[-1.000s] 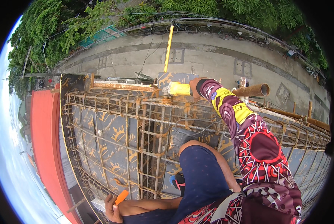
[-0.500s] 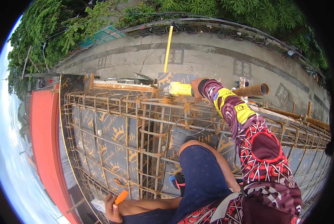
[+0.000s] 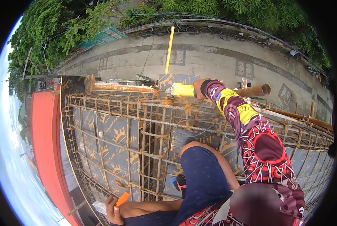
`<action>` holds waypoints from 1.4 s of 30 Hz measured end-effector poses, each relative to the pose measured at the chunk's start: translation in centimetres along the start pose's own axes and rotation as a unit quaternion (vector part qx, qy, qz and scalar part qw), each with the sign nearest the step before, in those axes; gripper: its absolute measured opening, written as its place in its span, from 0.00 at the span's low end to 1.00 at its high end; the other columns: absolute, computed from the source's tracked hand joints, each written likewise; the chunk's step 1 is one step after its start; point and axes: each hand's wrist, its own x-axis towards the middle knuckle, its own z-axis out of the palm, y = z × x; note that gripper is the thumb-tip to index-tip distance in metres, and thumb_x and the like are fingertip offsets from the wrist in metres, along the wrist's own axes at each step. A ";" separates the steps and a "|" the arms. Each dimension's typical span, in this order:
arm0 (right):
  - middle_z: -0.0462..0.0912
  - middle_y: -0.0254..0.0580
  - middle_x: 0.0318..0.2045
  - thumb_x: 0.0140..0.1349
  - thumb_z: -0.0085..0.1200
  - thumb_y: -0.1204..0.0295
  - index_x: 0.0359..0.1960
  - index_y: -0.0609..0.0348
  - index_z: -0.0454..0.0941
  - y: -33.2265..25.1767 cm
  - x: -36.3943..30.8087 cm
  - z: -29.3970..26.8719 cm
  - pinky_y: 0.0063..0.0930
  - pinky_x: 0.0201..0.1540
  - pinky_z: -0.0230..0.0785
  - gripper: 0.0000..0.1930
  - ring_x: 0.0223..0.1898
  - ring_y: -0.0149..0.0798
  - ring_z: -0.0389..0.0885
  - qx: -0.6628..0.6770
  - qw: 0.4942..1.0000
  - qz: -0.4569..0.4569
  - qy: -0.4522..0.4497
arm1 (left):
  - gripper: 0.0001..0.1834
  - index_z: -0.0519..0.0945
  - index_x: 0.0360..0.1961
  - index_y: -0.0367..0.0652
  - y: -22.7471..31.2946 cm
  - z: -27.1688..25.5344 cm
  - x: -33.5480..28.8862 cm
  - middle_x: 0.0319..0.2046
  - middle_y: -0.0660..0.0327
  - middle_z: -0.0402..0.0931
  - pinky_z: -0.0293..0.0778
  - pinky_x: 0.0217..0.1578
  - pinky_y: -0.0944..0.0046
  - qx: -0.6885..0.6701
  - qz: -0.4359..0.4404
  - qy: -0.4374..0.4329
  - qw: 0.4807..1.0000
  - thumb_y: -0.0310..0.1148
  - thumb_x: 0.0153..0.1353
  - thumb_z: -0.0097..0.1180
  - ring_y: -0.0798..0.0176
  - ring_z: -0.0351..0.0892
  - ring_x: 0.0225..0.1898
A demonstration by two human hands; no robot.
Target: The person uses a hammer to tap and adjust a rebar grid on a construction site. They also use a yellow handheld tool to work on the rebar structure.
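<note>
The grinder (image 3: 183,90), gripped only by the right hand (image 3: 200,89), orange piece (image 3: 122,199) in the left hand (image 3: 113,211), could be jerked by snagging bars (image 3: 161,121).

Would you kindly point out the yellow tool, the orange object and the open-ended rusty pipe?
Yellow tool (image 3: 184,90): head view, on the middle of its yellow body.
Orange object (image 3: 123,198): head view, on the middle of its visible part.
Rusty pipe (image 3: 252,91): head view, on its outer wall, beside the open end.

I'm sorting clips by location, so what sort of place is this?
Probably a building site, above a grey concrete street: rusty steel rebar crosses dark gold-printed panels, and the right hand grips a yellow cylindrical power tool.
</note>
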 end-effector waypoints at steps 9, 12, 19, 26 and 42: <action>0.86 0.53 0.42 0.41 0.72 0.59 0.49 0.62 0.82 0.1 -0.6 -0.3 0.41 0.44 0.80 0.32 0.44 0.49 0.86 0.000 1.000 0.017 -0.024 | 0.30 0.81 0.49 0.34 -1.0 -0.1 -0.1 0.60 0.48 0.69 0.67 0.51 0.61 -0.010 0.024 0.002 1.000 0.55 0.70 0.46 0.57 0.72 0.53; 0.86 0.53 0.43 0.41 0.72 0.59 0.49 0.62 0.82 0.0 -0.8 -0.5 0.41 0.44 0.80 0.32 0.44 0.49 0.86 0.003 1.000 0.014 -0.020 | 0.30 0.81 0.49 0.34 -1.0 -0.2 -0.2 0.60 0.48 0.69 0.67 0.51 0.60 -0.010 0.017 0.003 1.000 0.55 0.70 0.46 0.56 0.72 0.53; 0.86 0.52 0.43 0.42 0.72 0.60 0.49 0.62 0.82 0.3 -0.2 -0.2 0.41 0.45 0.79 0.31 0.44 0.49 0.86 0.012 1.000 0.005 -0.024 | 0.31 0.81 0.49 0.35 -0.9 0.0 -0.3 0.60 0.48 0.69 0.67 0.52 0.60 -0.010 0.016 0.008 1.000 0.56 0.70 0.46 0.55 0.71 0.55; 0.86 0.50 0.42 0.43 0.72 0.60 0.49 0.60 0.83 -0.2 -0.7 -0.7 0.41 0.46 0.79 0.30 0.45 0.48 0.86 0.016 1.000 0.012 -0.021 | 0.31 0.81 0.48 0.35 -0.5 0.0 -0.2 0.60 0.49 0.69 0.67 0.53 0.59 -0.002 0.020 -0.003 1.000 0.56 0.70 0.46 0.55 0.71 0.56; 0.87 0.48 0.41 0.42 0.68 0.65 0.46 0.58 0.85 -0.6 0.0 -0.2 0.42 0.42 0.80 0.25 0.42 0.48 0.87 0.029 0.999 0.007 0.011 | 0.29 0.82 0.47 0.35 1.5 1.0 -0.3 0.60 0.49 0.69 0.66 0.51 0.62 -0.015 0.029 0.024 0.999 0.54 0.70 0.47 0.58 0.71 0.54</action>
